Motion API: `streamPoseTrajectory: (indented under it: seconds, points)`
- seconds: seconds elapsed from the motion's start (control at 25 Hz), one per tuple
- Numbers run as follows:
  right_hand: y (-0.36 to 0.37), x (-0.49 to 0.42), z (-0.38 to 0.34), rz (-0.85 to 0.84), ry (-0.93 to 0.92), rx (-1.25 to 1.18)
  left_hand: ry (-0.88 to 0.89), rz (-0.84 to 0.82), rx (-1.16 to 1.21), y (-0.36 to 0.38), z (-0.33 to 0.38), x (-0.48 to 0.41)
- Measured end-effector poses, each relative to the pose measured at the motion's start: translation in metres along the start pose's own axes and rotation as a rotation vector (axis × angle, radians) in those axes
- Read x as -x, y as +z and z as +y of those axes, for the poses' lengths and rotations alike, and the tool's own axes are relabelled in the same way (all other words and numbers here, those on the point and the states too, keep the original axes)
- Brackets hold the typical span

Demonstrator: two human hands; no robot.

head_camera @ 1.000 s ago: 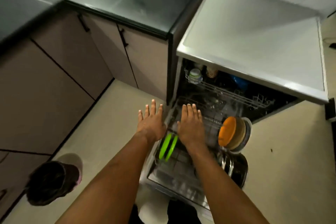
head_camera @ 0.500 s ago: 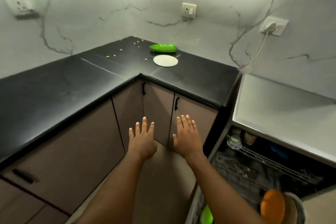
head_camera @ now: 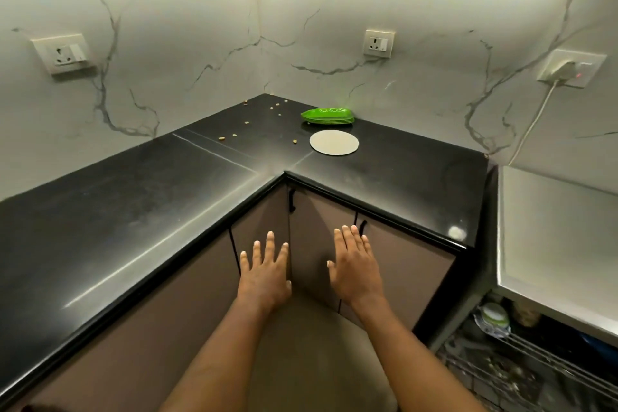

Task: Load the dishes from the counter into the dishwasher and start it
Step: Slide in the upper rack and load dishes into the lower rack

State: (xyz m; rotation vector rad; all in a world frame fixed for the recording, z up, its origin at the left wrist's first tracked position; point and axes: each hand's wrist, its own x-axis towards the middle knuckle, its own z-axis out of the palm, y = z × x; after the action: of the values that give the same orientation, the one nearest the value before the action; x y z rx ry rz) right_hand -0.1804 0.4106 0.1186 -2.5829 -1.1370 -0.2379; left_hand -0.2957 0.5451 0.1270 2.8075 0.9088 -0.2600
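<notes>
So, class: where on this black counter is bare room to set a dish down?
Bare: the long left arm of the black stone counter, and the stretch right of the round white disc. Crowded: the back corner, with stacked green plates and scattered crumbs.

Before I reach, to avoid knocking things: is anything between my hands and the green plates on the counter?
Only the flat white disc, on the counter just in front of the green plates. The left hand and right hand are open, empty.
</notes>
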Motion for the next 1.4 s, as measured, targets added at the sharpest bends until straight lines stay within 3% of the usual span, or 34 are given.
streamPoseTrajectory:
  seconds: [0.48, 0.84, 1.2, 1.4]
  points:
    - [0.035, -0.198, 0.081, -0.058, 0.001, 0.017, -0.001, -0.071, -0.009, -0.047, 0.032, -0.204]
    - [0.062, -0.328, 0.109, -0.189, -0.016, 0.145, 0.050, -0.139, -0.061, -0.068, 0.008, -0.343]
    - [0.115, -0.472, 0.110, -0.404, 0.047, 0.268, 0.194, -0.407, -0.234, -0.082, -0.021, -0.504]
    - [0.146, -0.535, 0.114, -0.569, 0.050, 0.382, 0.216, -0.555, -0.285, -0.079, -0.019, -0.545]
